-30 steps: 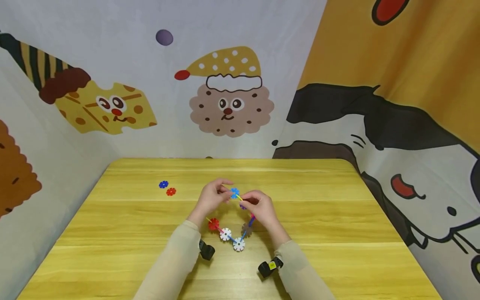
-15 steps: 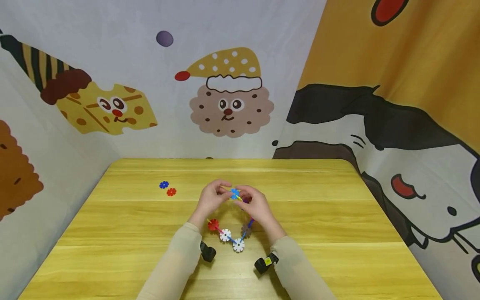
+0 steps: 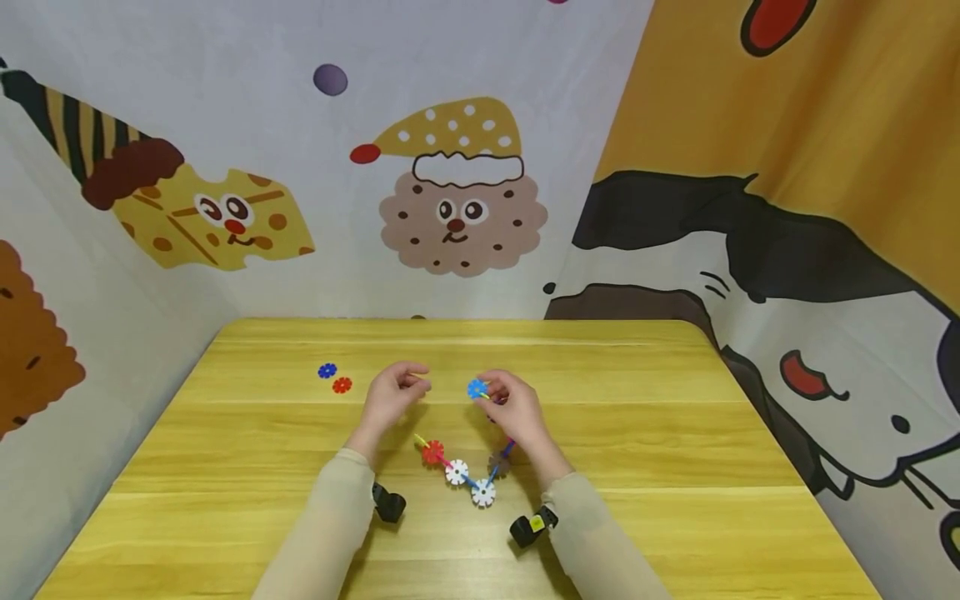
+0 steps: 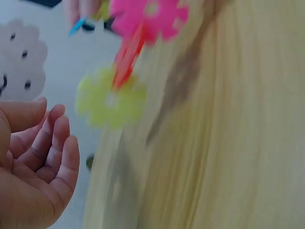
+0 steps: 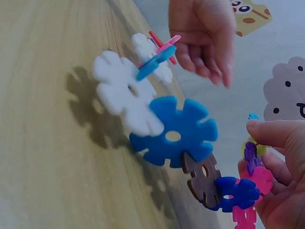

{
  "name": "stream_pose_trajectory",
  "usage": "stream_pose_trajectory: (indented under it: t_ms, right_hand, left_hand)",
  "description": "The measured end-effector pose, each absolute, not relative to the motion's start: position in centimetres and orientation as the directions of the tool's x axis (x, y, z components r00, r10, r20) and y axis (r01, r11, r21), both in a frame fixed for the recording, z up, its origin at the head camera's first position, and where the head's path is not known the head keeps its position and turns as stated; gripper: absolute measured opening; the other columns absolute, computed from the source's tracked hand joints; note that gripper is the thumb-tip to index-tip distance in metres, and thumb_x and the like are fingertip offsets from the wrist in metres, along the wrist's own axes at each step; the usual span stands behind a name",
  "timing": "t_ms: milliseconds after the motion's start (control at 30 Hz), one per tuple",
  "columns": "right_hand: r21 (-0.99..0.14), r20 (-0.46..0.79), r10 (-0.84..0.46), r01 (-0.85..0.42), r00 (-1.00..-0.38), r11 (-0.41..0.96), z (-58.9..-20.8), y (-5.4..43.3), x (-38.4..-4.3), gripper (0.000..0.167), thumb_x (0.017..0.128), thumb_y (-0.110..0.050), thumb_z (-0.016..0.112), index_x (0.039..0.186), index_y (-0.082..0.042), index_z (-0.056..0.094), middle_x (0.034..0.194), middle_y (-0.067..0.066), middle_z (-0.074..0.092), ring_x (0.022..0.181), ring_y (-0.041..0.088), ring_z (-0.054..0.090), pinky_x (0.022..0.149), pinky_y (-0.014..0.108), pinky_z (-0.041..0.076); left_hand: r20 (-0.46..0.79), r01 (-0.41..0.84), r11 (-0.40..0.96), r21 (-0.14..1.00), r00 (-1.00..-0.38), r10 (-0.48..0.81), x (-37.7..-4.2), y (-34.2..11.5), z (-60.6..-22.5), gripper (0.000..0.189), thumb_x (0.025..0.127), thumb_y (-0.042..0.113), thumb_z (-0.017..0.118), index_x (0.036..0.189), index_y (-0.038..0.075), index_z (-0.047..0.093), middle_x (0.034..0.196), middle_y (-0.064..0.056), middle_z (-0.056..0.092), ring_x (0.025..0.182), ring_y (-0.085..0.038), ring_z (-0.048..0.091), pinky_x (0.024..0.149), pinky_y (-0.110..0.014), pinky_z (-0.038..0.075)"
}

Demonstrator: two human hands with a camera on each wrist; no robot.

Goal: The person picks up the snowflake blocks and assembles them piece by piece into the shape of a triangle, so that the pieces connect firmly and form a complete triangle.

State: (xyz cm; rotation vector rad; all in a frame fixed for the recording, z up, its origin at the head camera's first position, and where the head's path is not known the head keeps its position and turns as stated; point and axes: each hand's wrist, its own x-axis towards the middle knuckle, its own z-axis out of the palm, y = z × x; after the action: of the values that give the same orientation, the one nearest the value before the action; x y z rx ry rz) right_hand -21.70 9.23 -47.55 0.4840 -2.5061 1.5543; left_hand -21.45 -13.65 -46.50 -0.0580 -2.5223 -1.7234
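Observation:
A chain of interlocking flower-shaped plastic discs hangs in a curve from my right hand (image 3: 517, 410), which pinches it near its light blue end disc (image 3: 477, 389). White discs (image 3: 483, 493) sit at the bottom of the curve. A red disc (image 3: 432, 452) and a yellow disc (image 4: 112, 100) lie toward the free end. In the right wrist view, a large blue disc (image 5: 174, 133), a brown disc (image 5: 202, 179) and a dark blue disc (image 5: 236, 194) run up to the hand. My left hand (image 3: 393, 400) is apart from the chain, its fingers loosely bent, holding nothing.
A loose blue disc (image 3: 327, 371) and a loose red disc (image 3: 342, 385) lie at the back left of the wooden table (image 3: 637, 450). Behind the table hangs a cartoon-printed cloth (image 3: 465, 50).
My left hand has let go of the light blue end of the chain and moved left. My right hand moved slightly left to that end and now holds it alone.

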Motion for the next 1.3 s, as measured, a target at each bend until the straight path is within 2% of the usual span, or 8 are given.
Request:
stream_pose_trajectory:
  t_ms: [233,467,600,867,967,1300]
  right_hand:
    - [-0.854,0.277,-0.154,-0.316,-0.949,0.413,-47.7,9.4,-21.5,0.029,0.082,-0.004,0.080,0.110,-0.006,0.069,0.083,0.003,0.063,0.075,0.017,0.060,0.061,0.027,0.052]
    - [-0.855,0.256,-0.120,-0.282,-0.959,0.435,-47.9,9.5,-21.4,0.029,0.081,-0.005,0.081,0.107,-0.006,0.068,0.082,0.002,0.063,0.075,0.015,0.060,0.067,0.027,0.052]
    - [-0.852,0.257,-0.120,-0.283,-0.959,0.441,-47.8,9.6,-21.3,0.028,0.081,-0.007,0.081,0.106,-0.007,0.068,0.081,0.000,0.063,0.074,0.014,0.059,0.067,0.027,0.052]
    - [-0.855,0.251,-0.114,-0.275,-0.961,0.440,-47.9,9.7,-21.1,0.029,0.080,-0.007,0.081,0.105,-0.006,0.067,0.080,-0.001,0.062,0.074,0.015,0.060,0.068,0.029,0.053]
    - [-0.856,0.241,-0.113,-0.266,-0.964,0.444,-48.0,9.7,-21.2,0.029,0.081,-0.008,0.081,0.105,-0.007,0.067,0.080,-0.001,0.062,0.075,0.015,0.060,0.069,0.029,0.053]
    - [-0.857,0.260,-0.119,-0.286,-0.958,0.429,-48.1,9.8,-21.1,0.029,0.081,-0.008,0.081,0.106,-0.007,0.067,0.082,0.000,0.063,0.075,0.015,0.060,0.069,0.028,0.053]
  left_hand:
    - [0.120,0.051,0.446,0.893,-0.985,-0.128,-21.8,-18.8,-47.2,0.026,0.094,0.007,0.067,0.117,-0.006,0.066,0.098,-0.019,0.069,0.089,-0.030,0.066,0.069,-0.026,0.051]
    - [0.119,-0.012,0.504,0.864,-0.967,-0.227,-21.7,-22.2,-47.9,0.027,0.096,0.007,0.064,0.120,-0.006,0.064,0.108,-0.023,0.067,0.100,-0.036,0.062,0.087,-0.043,0.052]
    - [0.115,-0.032,0.493,0.869,-0.957,-0.266,-21.7,-23.3,-48.5,0.030,0.094,0.005,0.065,0.122,-0.007,0.064,0.112,-0.024,0.065,0.103,-0.037,0.061,0.089,-0.044,0.051]
    - [0.062,-0.077,0.486,0.870,-0.963,-0.264,-21.7,-24.7,-49.2,0.040,0.093,0.004,0.067,0.131,-0.007,0.058,0.126,-0.029,0.058,0.112,-0.041,0.054,0.096,-0.050,0.046]
    - [0.049,-0.084,0.525,0.847,-0.971,-0.235,-21.7,-25.0,-49.3,0.043,0.094,0.004,0.066,0.133,-0.008,0.055,0.129,-0.030,0.055,0.116,-0.043,0.052,0.099,-0.052,0.044]
    - [0.057,-0.071,0.625,0.777,-0.981,-0.183,-21.5,-25.2,-49.7,0.043,0.093,0.005,0.068,0.132,-0.008,0.057,0.125,-0.031,0.053,0.113,-0.044,0.051,0.099,-0.054,0.043]
